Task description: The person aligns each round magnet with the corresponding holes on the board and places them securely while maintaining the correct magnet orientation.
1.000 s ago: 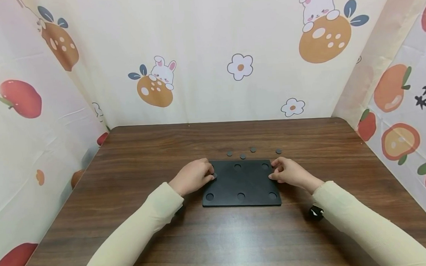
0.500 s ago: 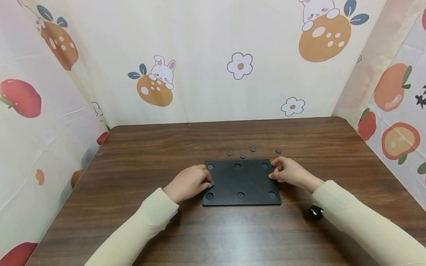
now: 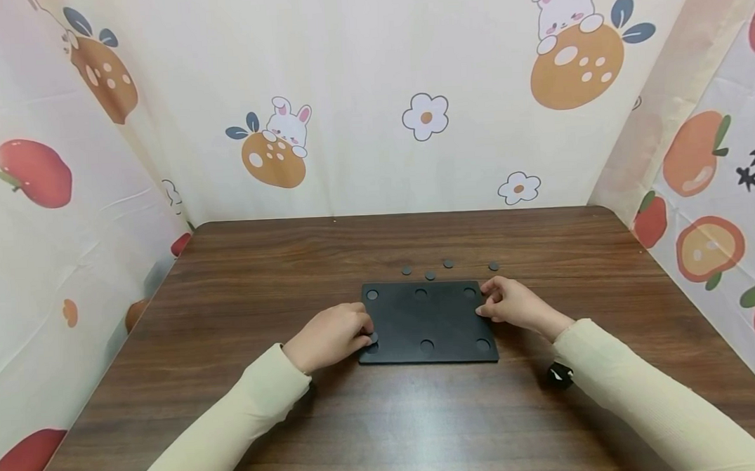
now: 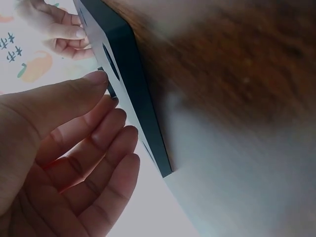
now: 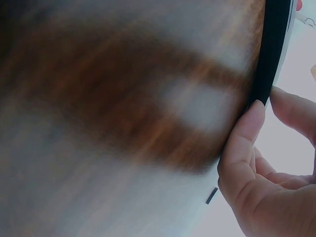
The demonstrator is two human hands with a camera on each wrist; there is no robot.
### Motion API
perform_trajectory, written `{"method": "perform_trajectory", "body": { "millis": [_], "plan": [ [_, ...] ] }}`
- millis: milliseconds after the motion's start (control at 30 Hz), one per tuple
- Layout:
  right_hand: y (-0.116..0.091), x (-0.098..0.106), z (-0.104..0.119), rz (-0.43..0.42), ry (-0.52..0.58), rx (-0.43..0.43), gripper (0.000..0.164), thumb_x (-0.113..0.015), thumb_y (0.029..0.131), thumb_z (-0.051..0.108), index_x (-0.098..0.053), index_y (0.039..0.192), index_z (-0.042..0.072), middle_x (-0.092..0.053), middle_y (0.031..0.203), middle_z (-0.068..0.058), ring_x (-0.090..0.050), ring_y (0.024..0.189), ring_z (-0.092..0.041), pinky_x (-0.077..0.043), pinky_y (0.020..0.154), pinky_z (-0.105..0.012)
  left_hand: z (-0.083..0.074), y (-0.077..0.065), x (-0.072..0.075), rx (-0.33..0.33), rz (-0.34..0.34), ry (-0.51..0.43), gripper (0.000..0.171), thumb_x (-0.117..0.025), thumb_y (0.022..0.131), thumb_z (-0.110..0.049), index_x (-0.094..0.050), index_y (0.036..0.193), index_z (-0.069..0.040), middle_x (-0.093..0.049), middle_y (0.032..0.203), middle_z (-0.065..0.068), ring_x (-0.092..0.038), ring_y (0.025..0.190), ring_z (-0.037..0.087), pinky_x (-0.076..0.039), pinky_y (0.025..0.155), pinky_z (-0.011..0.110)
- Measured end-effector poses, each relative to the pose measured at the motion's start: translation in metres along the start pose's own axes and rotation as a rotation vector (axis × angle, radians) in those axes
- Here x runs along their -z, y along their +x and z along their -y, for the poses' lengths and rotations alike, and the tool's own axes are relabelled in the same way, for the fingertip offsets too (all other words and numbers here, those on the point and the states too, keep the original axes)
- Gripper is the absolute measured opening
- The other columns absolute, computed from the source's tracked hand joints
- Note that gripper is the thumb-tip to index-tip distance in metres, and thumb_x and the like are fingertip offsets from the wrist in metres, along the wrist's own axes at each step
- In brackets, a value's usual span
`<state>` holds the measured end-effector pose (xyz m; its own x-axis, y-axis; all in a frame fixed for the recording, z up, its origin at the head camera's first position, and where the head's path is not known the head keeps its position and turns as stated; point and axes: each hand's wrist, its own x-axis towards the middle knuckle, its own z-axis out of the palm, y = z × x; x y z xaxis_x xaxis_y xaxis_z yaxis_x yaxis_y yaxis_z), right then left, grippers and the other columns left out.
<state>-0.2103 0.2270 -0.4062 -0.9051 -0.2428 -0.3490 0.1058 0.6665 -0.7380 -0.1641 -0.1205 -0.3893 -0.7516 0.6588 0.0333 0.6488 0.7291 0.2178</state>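
A flat black board (image 3: 428, 322) with round recesses along its far and near edges lies on the table. My left hand (image 3: 334, 336) pinches a small dark disc (image 3: 373, 338) between thumb and forefinger, just over the near-left recess. In the left wrist view that disc (image 4: 111, 89) stands tilted on edge close to the board's top; its other fingers are loosely bent. A disc (image 3: 372, 295) sits in the far-left recess. My right hand (image 3: 510, 305) holds the board's right edge, thumb and a finger against it in the right wrist view.
Several loose dark discs, among them one disc (image 3: 493, 266) at the right, lie on the brown wooden table (image 3: 277, 261) beyond the board. A patterned curtain (image 3: 361, 159) rises behind the table, with more cloth at both sides.
My left hand has moved from the board's far-left corner toward its near-left corner with the disc, uncovering the far-left recess. My right hand has stayed at the board's edge.
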Motion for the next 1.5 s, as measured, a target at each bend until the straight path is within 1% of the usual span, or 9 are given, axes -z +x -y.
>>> {"method": "perform_trajectory", "body": {
  "millis": [300,600,800,1200,1500],
  "plan": [
    [-0.0006,-0.0007,0.0001,-0.005,-0.006,0.002,0.053,-0.068,0.091,0.014,-0.044,0.134,-0.007,-0.058,0.093,-0.012,-0.061,0.079,-0.016,-0.057,0.078,-0.033,-0.0018,-0.0038,-0.0019,-0.025,0.001,0.011,0.004,-0.073,0.089,-0.017,-0.076,0.089,-0.014,-0.062,0.088,-0.003,-0.058,0.075,0.008,-0.051,0.066,0.023],
    [-0.0005,-0.0001,0.0005,-0.003,-0.007,-0.001,0.053,-0.068,0.092,0.014,-0.044,0.135,-0.006,-0.059,0.095,-0.013,-0.062,0.08,-0.017,-0.058,0.079,-0.034,-0.0049,-0.0063,-0.0014,-0.041,-0.017,0.024,0.006,-0.074,0.089,-0.02,-0.075,0.087,-0.014,-0.063,0.087,-0.004,-0.058,0.075,0.008,-0.051,0.066,0.022],
    [-0.0011,-0.0005,0.0008,-0.009,-0.016,-0.001,0.053,-0.068,0.091,0.014,-0.045,0.134,-0.006,-0.058,0.093,-0.012,-0.062,0.079,-0.017,-0.058,0.079,-0.034,-0.0052,-0.0069,-0.0025,-0.053,-0.028,0.027,0.005,-0.074,0.088,-0.019,-0.075,0.084,-0.016,-0.063,0.085,-0.004,-0.057,0.072,0.007,-0.05,0.064,0.021],
    [-0.0014,-0.0003,0.001,-0.01,-0.013,0.006,0.052,-0.068,0.091,0.014,-0.045,0.134,-0.006,-0.058,0.093,-0.012,-0.062,0.079,-0.016,-0.058,0.079,-0.034,-0.0044,-0.0076,-0.0041,-0.055,-0.038,0.023,0.006,-0.074,0.088,-0.019,-0.075,0.083,-0.016,-0.062,0.083,-0.005,-0.057,0.071,0.006,-0.05,0.064,0.02],
    [-0.0009,-0.0006,-0.0002,-0.006,-0.006,0.003,0.052,-0.068,0.092,0.014,-0.044,0.134,-0.006,-0.058,0.093,-0.012,-0.061,0.079,-0.016,-0.058,0.079,-0.034,-0.0032,-0.0079,-0.0047,-0.051,-0.035,0.024,0.004,-0.076,0.086,-0.018,-0.077,0.088,-0.015,-0.064,0.086,-0.004,-0.061,0.075,0.008,-0.052,0.067,0.022]
  ]
}}
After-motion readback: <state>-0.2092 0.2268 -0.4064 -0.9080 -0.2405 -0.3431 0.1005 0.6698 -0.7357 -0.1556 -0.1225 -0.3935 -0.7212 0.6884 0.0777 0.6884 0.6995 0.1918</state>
